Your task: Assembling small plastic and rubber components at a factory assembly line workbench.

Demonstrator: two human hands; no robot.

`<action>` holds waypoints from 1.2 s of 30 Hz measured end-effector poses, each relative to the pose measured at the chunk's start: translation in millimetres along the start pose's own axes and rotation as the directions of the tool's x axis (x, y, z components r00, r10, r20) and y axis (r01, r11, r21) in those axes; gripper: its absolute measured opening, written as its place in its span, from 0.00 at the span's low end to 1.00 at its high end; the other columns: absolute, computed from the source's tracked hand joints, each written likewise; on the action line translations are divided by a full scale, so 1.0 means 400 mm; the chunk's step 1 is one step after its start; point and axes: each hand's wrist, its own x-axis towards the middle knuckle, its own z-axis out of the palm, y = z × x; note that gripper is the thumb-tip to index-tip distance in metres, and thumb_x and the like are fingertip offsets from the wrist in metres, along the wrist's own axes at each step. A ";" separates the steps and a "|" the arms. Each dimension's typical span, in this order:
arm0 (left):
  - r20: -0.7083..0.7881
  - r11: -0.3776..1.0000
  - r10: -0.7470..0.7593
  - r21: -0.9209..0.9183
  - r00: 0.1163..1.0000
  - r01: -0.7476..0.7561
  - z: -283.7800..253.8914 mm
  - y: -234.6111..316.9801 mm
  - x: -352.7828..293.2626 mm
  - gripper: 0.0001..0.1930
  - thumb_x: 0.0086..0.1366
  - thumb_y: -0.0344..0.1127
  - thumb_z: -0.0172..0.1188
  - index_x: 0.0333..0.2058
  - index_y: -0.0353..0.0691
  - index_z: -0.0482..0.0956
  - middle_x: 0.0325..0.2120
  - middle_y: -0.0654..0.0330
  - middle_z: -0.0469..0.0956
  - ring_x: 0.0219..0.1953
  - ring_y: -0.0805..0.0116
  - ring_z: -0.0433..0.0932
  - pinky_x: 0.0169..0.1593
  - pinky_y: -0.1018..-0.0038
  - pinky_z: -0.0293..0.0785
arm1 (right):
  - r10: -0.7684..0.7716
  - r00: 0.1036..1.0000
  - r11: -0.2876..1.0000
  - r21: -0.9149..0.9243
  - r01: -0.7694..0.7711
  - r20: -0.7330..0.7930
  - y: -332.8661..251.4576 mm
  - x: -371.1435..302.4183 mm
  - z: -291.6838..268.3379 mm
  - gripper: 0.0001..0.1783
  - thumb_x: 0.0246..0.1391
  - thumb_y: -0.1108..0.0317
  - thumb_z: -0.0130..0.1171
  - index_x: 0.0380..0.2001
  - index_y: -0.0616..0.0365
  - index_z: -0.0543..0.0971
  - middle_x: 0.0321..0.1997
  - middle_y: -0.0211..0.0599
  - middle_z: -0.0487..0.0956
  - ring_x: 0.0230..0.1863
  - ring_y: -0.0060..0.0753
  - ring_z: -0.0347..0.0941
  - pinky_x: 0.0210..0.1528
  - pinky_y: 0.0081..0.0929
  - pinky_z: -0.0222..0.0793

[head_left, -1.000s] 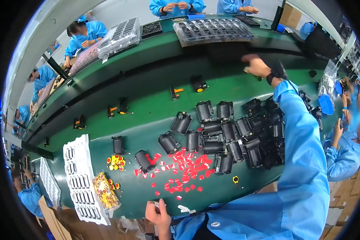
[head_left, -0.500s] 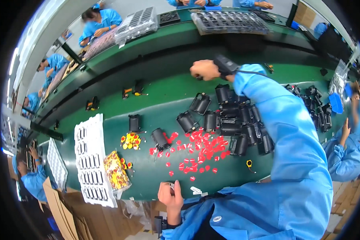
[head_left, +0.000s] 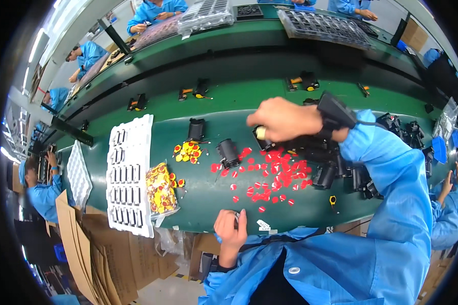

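Observation:
My left hand [head_left: 231, 231] is closed at the table's near edge, its fingers curled round a small dark thing that mostly hides inside the grip. My right hand [head_left: 287, 119] bends downward over the pile of black cylindrical housings [head_left: 324, 175]. A pale yellow cover shows on one of its digits. One black housing lies right under these fingers, but whether they grip it is hidden. Red round stickers [head_left: 277, 175] lie scattered just nearer than the right hand. Two housings stand apart to the left, one black housing [head_left: 228, 153] beside the stickers and another [head_left: 196, 129] farther back.
Yellow-and-red round parts [head_left: 188, 151] lie loose near a filled plastic bag [head_left: 163, 189]. A white tray [head_left: 130, 175] holds rows of black parts. On the far green strip sit several black assemblies [head_left: 306, 81]. A blue bin [head_left: 439, 149] stands right; co-workers sit around.
My right hand has come back from the far green strip to the housings. A black assembly with orange-yellow parts now shows where it was. The whole view has shifted; my left hand stays closed.

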 end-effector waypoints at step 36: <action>0.008 0.990 0.001 0.143 1.000 -0.003 0.033 0.009 -0.008 0.16 0.60 0.24 0.60 0.20 0.35 0.61 0.17 0.58 0.56 0.18 0.61 0.55 0.24 0.64 0.48 | 0.798 0.498 0.489 -0.116 -0.864 -0.339 0.624 -0.833 -0.229 0.40 0.22 0.77 0.67 0.50 0.67 0.75 0.41 0.57 0.81 0.47 0.57 0.77 0.50 0.40 0.74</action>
